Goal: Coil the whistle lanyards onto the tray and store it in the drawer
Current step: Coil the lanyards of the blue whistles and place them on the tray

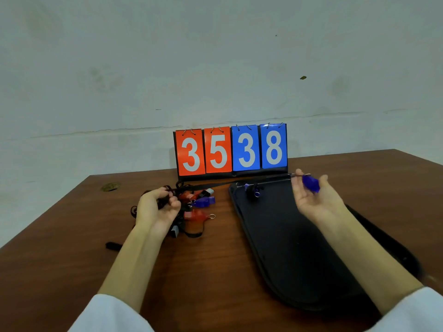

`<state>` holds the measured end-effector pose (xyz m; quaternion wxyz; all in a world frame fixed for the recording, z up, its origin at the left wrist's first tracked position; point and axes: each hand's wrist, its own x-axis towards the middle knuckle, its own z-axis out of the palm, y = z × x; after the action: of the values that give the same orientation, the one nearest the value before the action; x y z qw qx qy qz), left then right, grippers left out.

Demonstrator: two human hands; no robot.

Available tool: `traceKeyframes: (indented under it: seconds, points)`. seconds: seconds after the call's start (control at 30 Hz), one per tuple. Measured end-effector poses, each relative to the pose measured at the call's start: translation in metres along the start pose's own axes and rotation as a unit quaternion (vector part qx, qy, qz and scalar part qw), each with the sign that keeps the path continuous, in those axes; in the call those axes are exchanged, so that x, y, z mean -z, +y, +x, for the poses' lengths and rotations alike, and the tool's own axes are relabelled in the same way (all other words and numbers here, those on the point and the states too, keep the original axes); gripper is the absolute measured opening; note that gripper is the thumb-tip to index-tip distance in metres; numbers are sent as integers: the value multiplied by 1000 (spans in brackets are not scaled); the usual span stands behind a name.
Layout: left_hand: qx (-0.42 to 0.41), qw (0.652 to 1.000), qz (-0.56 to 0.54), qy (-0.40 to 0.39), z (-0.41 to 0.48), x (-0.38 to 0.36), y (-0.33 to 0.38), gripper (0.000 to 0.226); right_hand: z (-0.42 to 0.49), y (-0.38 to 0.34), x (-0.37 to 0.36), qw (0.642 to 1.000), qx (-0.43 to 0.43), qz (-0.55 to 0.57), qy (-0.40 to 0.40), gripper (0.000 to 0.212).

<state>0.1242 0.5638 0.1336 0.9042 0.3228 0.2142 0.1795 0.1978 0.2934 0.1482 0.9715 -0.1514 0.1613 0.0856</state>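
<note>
A black tray lies on the right half of the table. Above its far right corner my right hand, palm up, holds a blue whistle between thumb and fingers. Its black lanyard stretches taut leftward to my left hand, whose fingers pinch the strap over a tangled pile of lanyards. In that pile lie a red whistle, a blue whistle and another red one. One coiled lanyard with a blue whistle sits at the tray's far left corner.
A flip scoreboard reading 35 and 38 stands at the back of the brown table, against a pale wall. A small black piece lies left of my left forearm. The table's left edge runs diagonally nearby.
</note>
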Motion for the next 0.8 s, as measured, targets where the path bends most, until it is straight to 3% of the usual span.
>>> traceKeyframes:
  seconds: [0.1,0.2,0.27,0.33,0.43,0.5,0.6,0.67,0.73,0.8]
  points:
    - [6,998,-61,25,4,5,3,21,10,1,8,996,-15,-85,29,45]
    - [-11,992,-113,48,6,10,9,26,10,0,9,959,72,-274,30,32]
    - [-31,993,-107,46,8,9,10,25,7,3,7,897,161,-412,6,21]
    - [-67,997,-25,40,7,6,7,18,1,13,4,822,204,-532,-30,16]
    - [-101,977,169,-79,-6,-9,-7,18,-14,34,1,707,226,-660,-115,13]
    - [-85,944,260,-182,-22,-21,-19,22,-27,48,0,641,209,-708,-211,19]
    - [-102,911,317,-245,-41,-33,-31,15,-39,60,0,588,128,-743,-294,33]
    - [-116,906,321,-252,-48,-38,-33,16,-43,67,2,560,91,-763,-309,27]
    - [-119,908,319,-244,-47,-38,-33,20,-44,73,6,546,107,-763,-328,9]
    - [-116,923,309,-200,-43,-35,-30,23,-42,76,9,536,137,-768,-321,11]
